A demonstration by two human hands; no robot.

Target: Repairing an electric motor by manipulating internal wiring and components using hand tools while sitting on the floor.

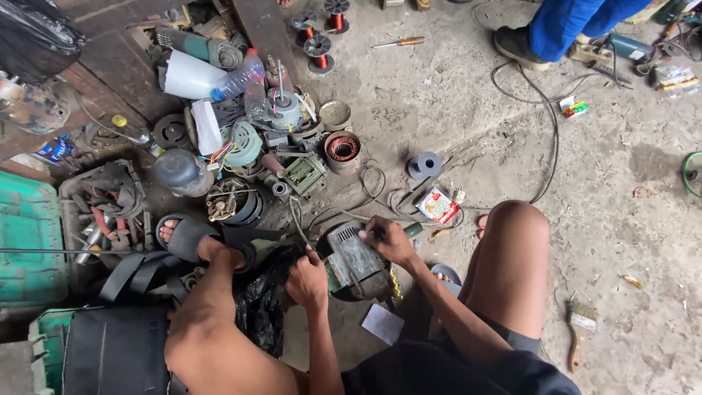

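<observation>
1. The person sat low on the dusty concrete floor (512, 139), knees spread, with a worn grey-green electric motor housing (355, 262) lying on the floor between the legs, just in front of the body.

2. The left hand (308, 281) was closed against the left end of the housing, bracing it; a black plastic bag (263, 307) lay bunched just beside and under that hand.

3. The right hand (389, 240) rested on top of the housing with the fingers curled around a dark slim tool. The tool's tip was hidden, so its kind could not be told.

4. Judged from this, the step in hand was working on the casing, probably at a fastener or seam on its upper side, with one hand steadying and the other driving.

5. The next move seemed to call for firm bracing from the left hand so the round body would not roll, and steady downward pressure from the right hand so the tool would not slip.

6. Around it lay a copper-wound stator ring (341, 150), a small grey spool (425, 164), a red and white packet (437, 205), a wooden-handled paintbrush (580, 325) and a heap of motor parts (248, 146).

7. Another person's blue trouser leg (563, 25) stood well apart at the top.
</observation>
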